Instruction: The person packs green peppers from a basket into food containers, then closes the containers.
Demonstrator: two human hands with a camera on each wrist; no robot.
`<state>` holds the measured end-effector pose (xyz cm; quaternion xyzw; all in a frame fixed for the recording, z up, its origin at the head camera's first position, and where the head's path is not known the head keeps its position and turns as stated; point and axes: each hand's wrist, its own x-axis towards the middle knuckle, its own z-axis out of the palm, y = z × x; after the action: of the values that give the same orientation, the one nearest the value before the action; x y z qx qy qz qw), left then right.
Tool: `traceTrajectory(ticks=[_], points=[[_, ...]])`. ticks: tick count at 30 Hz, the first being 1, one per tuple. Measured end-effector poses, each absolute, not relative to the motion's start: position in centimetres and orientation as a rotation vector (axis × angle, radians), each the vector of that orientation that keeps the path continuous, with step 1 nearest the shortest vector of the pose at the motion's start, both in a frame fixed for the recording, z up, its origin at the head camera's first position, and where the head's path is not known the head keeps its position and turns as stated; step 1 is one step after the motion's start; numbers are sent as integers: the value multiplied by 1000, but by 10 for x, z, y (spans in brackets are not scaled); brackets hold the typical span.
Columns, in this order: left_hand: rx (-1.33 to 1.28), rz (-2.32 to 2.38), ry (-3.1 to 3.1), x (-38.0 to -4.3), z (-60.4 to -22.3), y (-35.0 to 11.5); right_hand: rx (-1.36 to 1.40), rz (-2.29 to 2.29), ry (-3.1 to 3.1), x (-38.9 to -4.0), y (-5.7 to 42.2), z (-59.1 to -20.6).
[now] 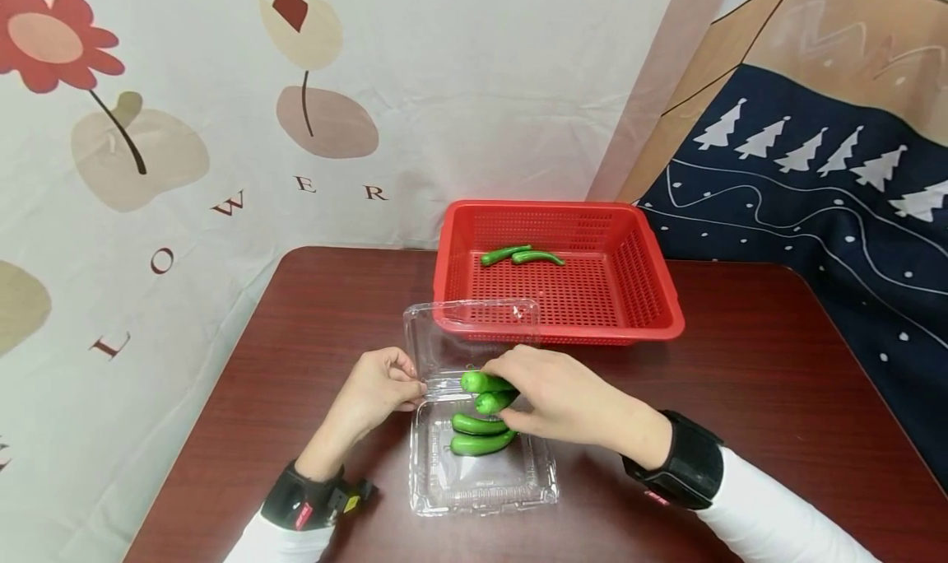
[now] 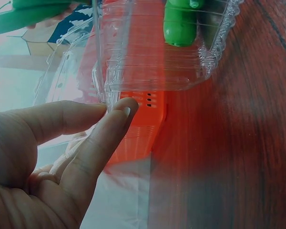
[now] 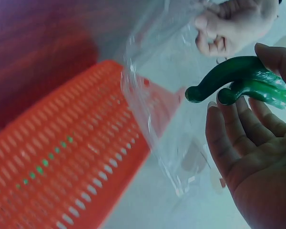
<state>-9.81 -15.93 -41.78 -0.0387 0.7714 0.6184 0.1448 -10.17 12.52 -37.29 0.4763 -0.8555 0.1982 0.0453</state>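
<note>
Peppers (image 1: pixel 483 444) lie in the clear box (image 1: pixel 492 497) and red basket (image 1: pixel 566 295); fingers of the right hand (image 1: pixel 557 390) pinch two more above the box. The left hand (image 1: pixel 378 386) pinches its edge. The cloth (image 1: pixel 481 94) reads "LOWER".

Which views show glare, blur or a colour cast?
Head: mostly sharp, glints on the clear container; left wrist: pale, washed-out backdrop, basket looks orange; right wrist: bluish cast, blurry tabletop, highlights on the peppers in the right hand.
</note>
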Motion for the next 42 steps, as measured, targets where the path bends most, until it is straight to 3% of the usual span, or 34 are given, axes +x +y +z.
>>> traceTrajectory(ticks=[20, 42], points=[[-102, 1828, 2177, -98, -420, -160, 1630, 481, -2580, -81, 110, -417], [-113, 1807, 2201, -98, -419, -159, 1715, 304, -2571, -71, 105, -434]])
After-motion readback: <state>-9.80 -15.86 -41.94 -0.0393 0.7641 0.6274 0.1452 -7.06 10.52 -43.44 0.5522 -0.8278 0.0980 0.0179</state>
